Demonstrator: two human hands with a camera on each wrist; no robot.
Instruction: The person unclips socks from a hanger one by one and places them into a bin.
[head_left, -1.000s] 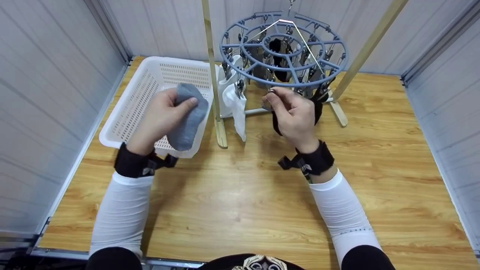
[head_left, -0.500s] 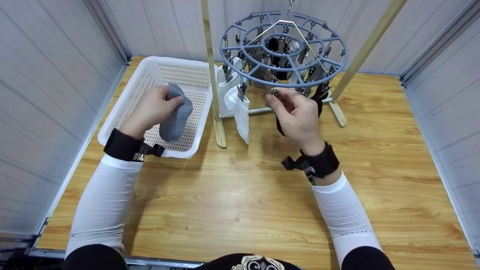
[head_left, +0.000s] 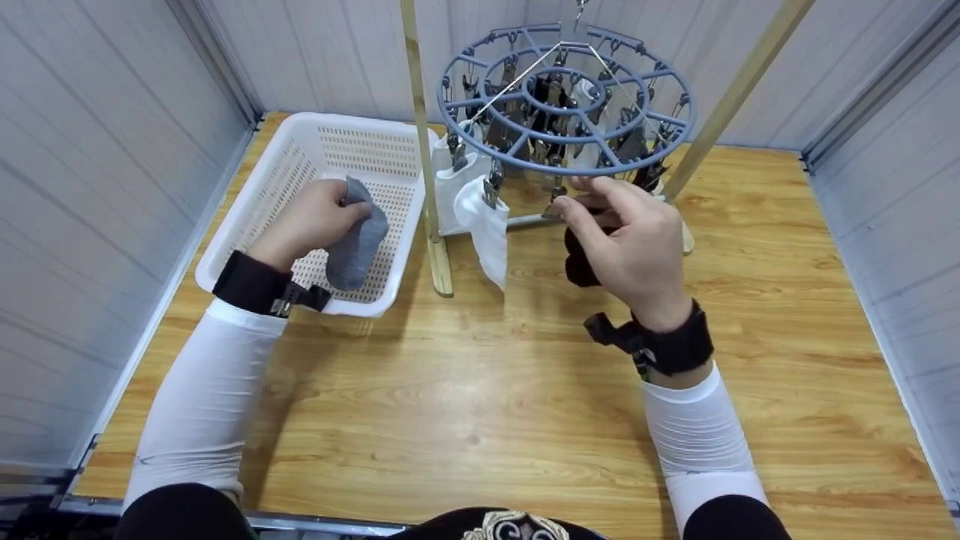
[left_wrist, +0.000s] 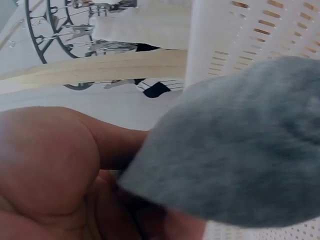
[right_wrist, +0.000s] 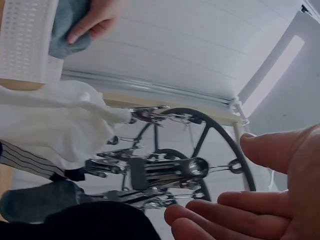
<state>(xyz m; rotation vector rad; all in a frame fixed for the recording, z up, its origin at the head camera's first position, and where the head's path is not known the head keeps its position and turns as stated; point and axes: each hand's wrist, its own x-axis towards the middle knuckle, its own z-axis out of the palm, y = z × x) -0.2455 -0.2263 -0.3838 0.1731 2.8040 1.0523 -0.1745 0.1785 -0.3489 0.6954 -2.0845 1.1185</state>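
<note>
My left hand [head_left: 311,221] pinches a grey sock [head_left: 356,240] between thumb and fingers, over the white basket [head_left: 225,247]. In the left wrist view the sock [left_wrist: 235,145] hides most of the fingertips. My right hand [head_left: 634,232] is at the front rim of a round blue-grey clip hanger [head_left: 517,161], beside a metal clip [head_left: 555,199]. The right wrist view shows that clip [right_wrist: 170,171] with nothing in its jaws, and the hand's thumb and fingers [right_wrist: 250,205] spread apart from it. A white sock [head_left: 484,225] hangs clipped to the left of it.
Several more socks, white, grey and black, hang under the hanger; a black sock [head_left: 581,259] is partly behind my right hand. Wooden posts [head_left: 420,112] of a stand flank the hanger. The wooden tabletop [head_left: 480,390] lies between panelled walls.
My left hand has drawn left over the basket with the grey sock. The hanger has turned, carrying its front clips and white sock rightward. My right hand has let go of the clip and shifted right.
</note>
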